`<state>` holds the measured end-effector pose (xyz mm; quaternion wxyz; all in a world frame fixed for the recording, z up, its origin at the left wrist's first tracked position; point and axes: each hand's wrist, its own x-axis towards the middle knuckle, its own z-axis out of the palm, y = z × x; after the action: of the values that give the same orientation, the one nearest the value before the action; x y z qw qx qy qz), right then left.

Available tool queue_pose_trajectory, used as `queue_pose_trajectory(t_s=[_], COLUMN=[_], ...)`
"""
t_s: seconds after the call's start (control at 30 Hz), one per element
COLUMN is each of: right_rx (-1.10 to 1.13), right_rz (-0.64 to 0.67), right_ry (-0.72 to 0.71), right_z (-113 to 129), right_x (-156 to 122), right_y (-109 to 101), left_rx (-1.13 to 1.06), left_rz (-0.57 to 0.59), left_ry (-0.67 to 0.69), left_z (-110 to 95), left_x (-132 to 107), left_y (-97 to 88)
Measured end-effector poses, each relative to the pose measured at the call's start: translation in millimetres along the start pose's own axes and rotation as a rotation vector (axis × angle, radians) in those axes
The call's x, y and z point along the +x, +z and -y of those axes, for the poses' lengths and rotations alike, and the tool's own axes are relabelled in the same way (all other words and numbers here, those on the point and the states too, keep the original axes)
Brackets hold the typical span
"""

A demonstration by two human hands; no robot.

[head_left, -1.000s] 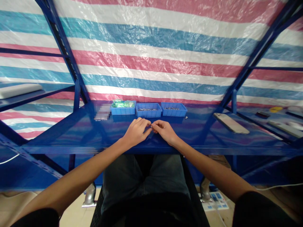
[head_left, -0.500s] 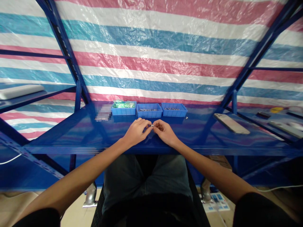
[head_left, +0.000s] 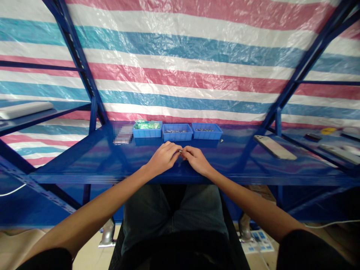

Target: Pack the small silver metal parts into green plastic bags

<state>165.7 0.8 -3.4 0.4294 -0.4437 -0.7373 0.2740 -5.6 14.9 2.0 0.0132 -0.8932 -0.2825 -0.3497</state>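
No text can be read: a flat item (head_left: 123,135) on the blue workbench (head_left: 225,159) is obscured by pixelation, while a blue-patched white object (head_left: 261,240) on the floor (head_left: 87,255) (beside a metal foot (head_left: 245,227)) is too indistinct to decipher.

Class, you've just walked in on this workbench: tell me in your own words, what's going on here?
A person seated at a blue table pinches a small shiny piece between the fingertips of the left hand and right hand; it is too small to identify. Beyond the hands stand three blue bins: the left bin holds green packets, the middle bin and right bin hold small parts. A phone lies off to the right.
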Motion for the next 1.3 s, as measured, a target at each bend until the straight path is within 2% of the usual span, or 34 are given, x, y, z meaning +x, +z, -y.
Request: queue_pose_trajectory(t_s=[0.1,0.23,0.37,0.47,0.63,0.9,1.07,1.17,1.3], right_rx=[0.027,-0.100,-0.238,-0.257,-0.226,-0.180,-0.116,-0.174,-0.234], right_rz=[-0.086,-0.177,-0.170,-0.154,-0.115,-0.079,-0.101,-0.094,-0.105], right_ry=[-0.010,-0.131,-0.207,-0.168,-0.069,-0.078,-0.156,-0.224,-0.226], right_z=[-1.7,-0.9,2.0,4.4,7.2,4.9,1.8,1.5,2.8], right_x=[-0.9,-4.6,-7.6,-7.6,-4.8,-3.7,-5.5,-7.4,-8.8], right_y=[2.1,3.2,3.1,3.2,1.4,1.2,2.4,2.6,3.2], left_rx=[-0.007,-0.043,-0.031,0.006,0.001,0.038,0.056,0.070,0.070], left_rz=[-0.033,-0.053,-0.004,0.020,-0.016,-0.005,-0.026,-0.010,0.001], left_ry=[-0.023,-0.052,-0.060,-0.079,-0.061,-0.040,-0.075,-0.067,-0.072], left_z=[2.0,2.7,2.6,2.2,1.6,1.7,-0.1,-1.6,-2.4], left_x=[-0.2,0.2,0.6,0.3,-1.0,-1.6,-1.1,-0.6,0.0], left_y=[1.5,1.0,0.3,0.2,1.5,1.7,0.3,-0.9,-1.9])
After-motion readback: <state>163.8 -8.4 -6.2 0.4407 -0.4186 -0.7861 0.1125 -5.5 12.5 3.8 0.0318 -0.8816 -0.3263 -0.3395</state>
